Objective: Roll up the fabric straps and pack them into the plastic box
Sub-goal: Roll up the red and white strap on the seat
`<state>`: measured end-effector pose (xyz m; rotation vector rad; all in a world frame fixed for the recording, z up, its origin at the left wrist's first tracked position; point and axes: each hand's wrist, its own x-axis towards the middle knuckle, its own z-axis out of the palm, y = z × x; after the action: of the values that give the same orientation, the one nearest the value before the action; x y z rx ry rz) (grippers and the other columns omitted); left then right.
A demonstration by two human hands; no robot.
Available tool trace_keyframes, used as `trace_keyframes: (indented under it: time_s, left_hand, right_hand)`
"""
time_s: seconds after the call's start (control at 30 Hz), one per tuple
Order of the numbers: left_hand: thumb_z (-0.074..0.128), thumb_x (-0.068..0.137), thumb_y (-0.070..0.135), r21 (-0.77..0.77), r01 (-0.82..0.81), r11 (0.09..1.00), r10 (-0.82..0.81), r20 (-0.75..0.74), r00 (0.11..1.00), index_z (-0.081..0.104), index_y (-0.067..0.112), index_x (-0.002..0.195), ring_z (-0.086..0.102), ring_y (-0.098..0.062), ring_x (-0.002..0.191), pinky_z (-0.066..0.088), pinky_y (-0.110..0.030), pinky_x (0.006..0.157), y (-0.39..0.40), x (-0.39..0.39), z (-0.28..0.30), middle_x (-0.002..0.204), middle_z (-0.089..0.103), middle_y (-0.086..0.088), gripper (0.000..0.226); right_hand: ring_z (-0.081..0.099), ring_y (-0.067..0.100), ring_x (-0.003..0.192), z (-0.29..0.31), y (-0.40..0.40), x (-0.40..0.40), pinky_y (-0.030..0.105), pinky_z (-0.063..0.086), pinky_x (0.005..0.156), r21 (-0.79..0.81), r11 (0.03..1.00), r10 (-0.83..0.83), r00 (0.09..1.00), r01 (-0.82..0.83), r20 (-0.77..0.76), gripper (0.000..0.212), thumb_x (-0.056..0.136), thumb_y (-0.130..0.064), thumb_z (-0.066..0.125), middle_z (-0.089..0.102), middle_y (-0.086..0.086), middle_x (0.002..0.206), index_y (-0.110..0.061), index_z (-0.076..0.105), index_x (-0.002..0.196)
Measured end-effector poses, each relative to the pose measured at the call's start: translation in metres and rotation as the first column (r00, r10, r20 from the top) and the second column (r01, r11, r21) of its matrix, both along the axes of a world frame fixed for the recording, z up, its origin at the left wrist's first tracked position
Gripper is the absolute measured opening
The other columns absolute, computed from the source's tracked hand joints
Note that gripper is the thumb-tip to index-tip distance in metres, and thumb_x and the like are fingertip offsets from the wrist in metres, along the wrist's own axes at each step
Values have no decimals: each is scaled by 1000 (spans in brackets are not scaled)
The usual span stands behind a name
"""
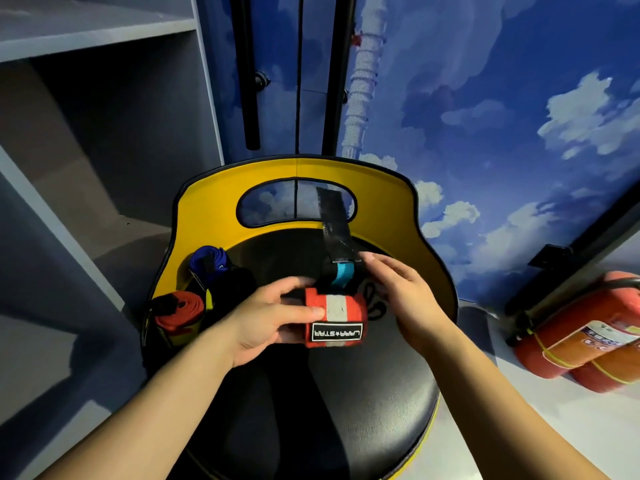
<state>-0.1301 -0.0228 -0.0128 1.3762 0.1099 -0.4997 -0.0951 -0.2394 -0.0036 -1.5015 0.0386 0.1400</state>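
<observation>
Chair [408, 216] with black round seat and yellow curved backrest carries everything, no tabletop here; grey shelving [86, 98] on the left, sky-print wall behind, red fire extinguishers [585, 337] on floor at right. Plastic box [162, 336] sits at seat's left edge against the backrest, walls clear and hard to make out, already holding an orange-red rolled strap [178, 311], with a blue rolled strap [207, 263] just behind it; whether the blue one is inside the box or beside it, cannot tell. Centre of seat: red strap roll [332, 315] with a white stripe and a black label, mostly wound. Left hand [263, 320] grips that roll, thumb pressed across its front. Right hand [405, 292] is over the far end, fingers relaxed and part spread, touching a teal strap [344, 271] with a black hook-and-loop tail [334, 216] sticking up toward the backrest cutout; a firm hold there not clear. Step in hand looks like finishing or securing a roll, packing not yet done for it. Next likely needs the loose tail wound tight and pressed down, then the roll carried left to the box without unwinding.
</observation>
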Motion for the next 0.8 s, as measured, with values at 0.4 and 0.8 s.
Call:
trace_keyframes:
  time_s: [0.4, 0.8]
  left_hand:
    - [79, 80, 0, 151, 161, 975, -150, -79, 986, 55, 20, 127, 72, -28, 104, 61, -44, 82, -8, -3, -10, 113, 74, -11, 56]
    - [70, 87, 0, 185, -222, 957, 246, -121, 962, 60, 12, 110, 73, -38, 88, 62, -51, 71, 2, 15, -19, 106, 73, -20, 28]
  right_hand:
    - [70, 15, 81, 6, 8, 0, 31, 58, 75, -70, 991, -98, 966, 118, 239, 15, 96, -17, 66, 75, 9, 89, -3, 71, 98]
    - [65, 9, 65, 11, 20, -12, 29, 54, 61, -196, 977, 4, 910, 85, 414, 11, 89, -14, 75, 70, -8, 70, -13, 75, 78]
